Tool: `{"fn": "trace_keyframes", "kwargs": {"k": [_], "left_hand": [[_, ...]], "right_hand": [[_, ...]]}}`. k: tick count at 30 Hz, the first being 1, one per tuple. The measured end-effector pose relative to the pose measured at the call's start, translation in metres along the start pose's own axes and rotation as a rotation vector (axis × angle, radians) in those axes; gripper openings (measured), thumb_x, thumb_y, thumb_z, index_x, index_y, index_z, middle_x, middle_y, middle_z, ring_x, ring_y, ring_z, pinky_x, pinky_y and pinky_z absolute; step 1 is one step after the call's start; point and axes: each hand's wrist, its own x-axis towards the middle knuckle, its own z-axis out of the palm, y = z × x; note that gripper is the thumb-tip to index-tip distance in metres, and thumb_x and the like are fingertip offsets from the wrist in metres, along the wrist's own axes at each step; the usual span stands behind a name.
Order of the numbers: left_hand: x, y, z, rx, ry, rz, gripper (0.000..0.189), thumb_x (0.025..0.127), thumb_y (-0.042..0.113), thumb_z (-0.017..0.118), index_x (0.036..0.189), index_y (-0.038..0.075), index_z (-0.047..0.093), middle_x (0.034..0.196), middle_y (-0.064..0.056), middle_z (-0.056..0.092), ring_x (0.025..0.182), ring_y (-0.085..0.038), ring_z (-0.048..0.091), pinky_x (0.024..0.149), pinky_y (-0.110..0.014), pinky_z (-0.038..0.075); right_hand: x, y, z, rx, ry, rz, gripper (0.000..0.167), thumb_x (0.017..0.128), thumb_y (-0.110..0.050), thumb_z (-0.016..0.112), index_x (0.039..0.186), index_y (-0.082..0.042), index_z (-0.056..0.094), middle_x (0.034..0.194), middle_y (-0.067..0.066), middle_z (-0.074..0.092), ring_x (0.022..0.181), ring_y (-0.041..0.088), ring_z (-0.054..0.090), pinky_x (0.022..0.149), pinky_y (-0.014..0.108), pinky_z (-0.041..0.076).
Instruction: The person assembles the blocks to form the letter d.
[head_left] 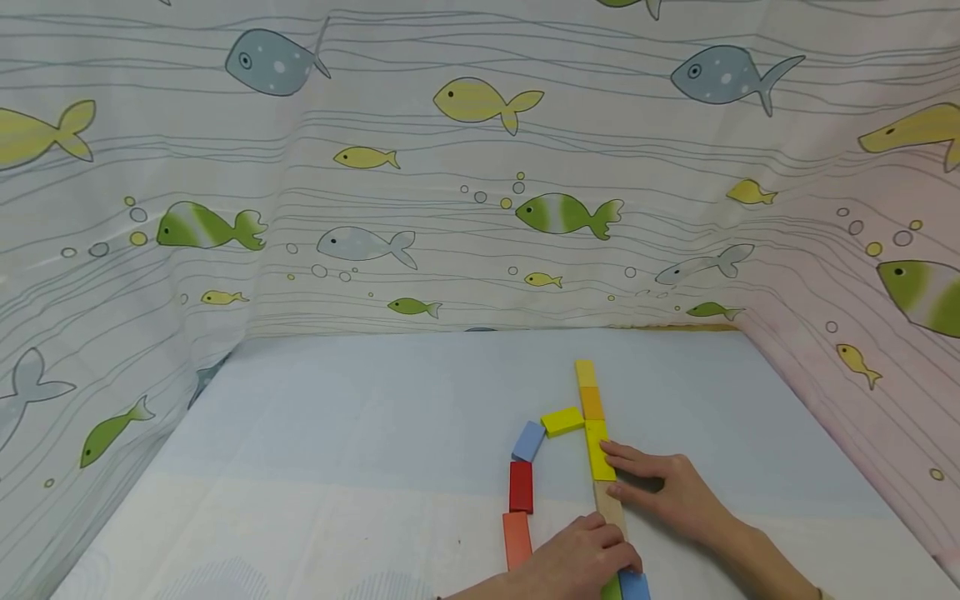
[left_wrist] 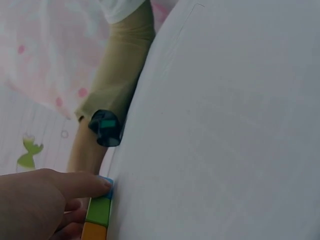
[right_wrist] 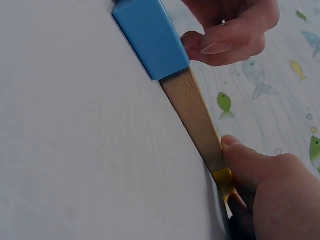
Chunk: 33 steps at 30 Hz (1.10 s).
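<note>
A straight row of flat blocks runs away from me in the head view: a blue block (head_left: 635, 587), a green block (head_left: 611, 589), a plain wooden block (head_left: 609, 506), a yellow block (head_left: 597, 454), an orange block (head_left: 592, 403) and a pale yellow block (head_left: 586, 372). My left hand (head_left: 573, 557) holds the blue block at the near end, its fingers curled. From the right side, my right hand (head_left: 686, 496) touches the yellow block with extended fingers, while its thumb rests at the wooden block. Part of the near end is hidden under the left hand.
A curved line of blocks lies left of the row: yellow (head_left: 562, 422), light blue (head_left: 528, 441), red (head_left: 521, 487) and salmon (head_left: 517, 537). The yellow one meets the row. A fish-print curtain (head_left: 465, 183) surrounds the white table (head_left: 337, 417).
</note>
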Motion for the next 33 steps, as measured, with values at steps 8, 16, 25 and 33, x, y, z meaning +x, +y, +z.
{"fn": "trace_keyframes", "kwargs": {"k": [8, 16, 25, 33], "left_hand": [[-0.0015, 0.0005, -0.0003, 0.005, -0.017, -0.011, 0.043, 0.092, 0.045, 0.069, 0.126, 0.02, 0.063, 0.115, 0.009, 0.064, 0.105, 0.001, 0.048, 0.098, -0.004, 0.033], [-0.001, -0.0009, 0.0013, 0.016, 0.003, -0.007, 0.043, 0.091, 0.047, 0.068, 0.124, 0.02, 0.063, 0.112, 0.01, 0.063, 0.103, 0.002, 0.048, 0.097, -0.003, 0.03], [-0.0015, -0.0011, 0.0022, 0.008, 0.001, -0.021, 0.039, 0.093, 0.046, 0.067, 0.122, 0.021, 0.063, 0.11, 0.011, 0.061, 0.102, 0.002, 0.046, 0.095, -0.001, 0.029], [-0.0008, -0.0011, 0.0033, 0.01, -0.013, -0.035, 0.037, 0.093, 0.046, 0.067, 0.12, 0.023, 0.063, 0.109, 0.012, 0.06, 0.102, 0.002, 0.045, 0.096, -0.003, 0.03]], "right_hand": [[-0.0007, -0.0004, 0.0, -0.009, -0.005, 0.005, 0.047, 0.086, -0.047, 0.073, 0.128, -0.025, 0.07, 0.133, -0.017, 0.062, 0.124, 0.012, 0.06, 0.095, 0.02, 0.051], [0.0, 0.0004, -0.0006, -0.007, -0.002, -0.007, 0.047, 0.086, -0.046, 0.074, 0.127, -0.025, 0.07, 0.133, -0.017, 0.063, 0.124, 0.012, 0.06, 0.095, 0.018, 0.05], [-0.0001, 0.0001, -0.0003, -0.013, 0.005, -0.02, 0.046, 0.086, -0.045, 0.074, 0.127, -0.024, 0.07, 0.133, -0.015, 0.063, 0.122, 0.013, 0.061, 0.094, 0.019, 0.052], [-0.001, 0.0002, 0.0004, 0.002, 0.008, -0.031, 0.044, 0.088, -0.042, 0.074, 0.127, -0.023, 0.07, 0.133, -0.014, 0.064, 0.123, 0.012, 0.06, 0.093, 0.016, 0.05]]}}
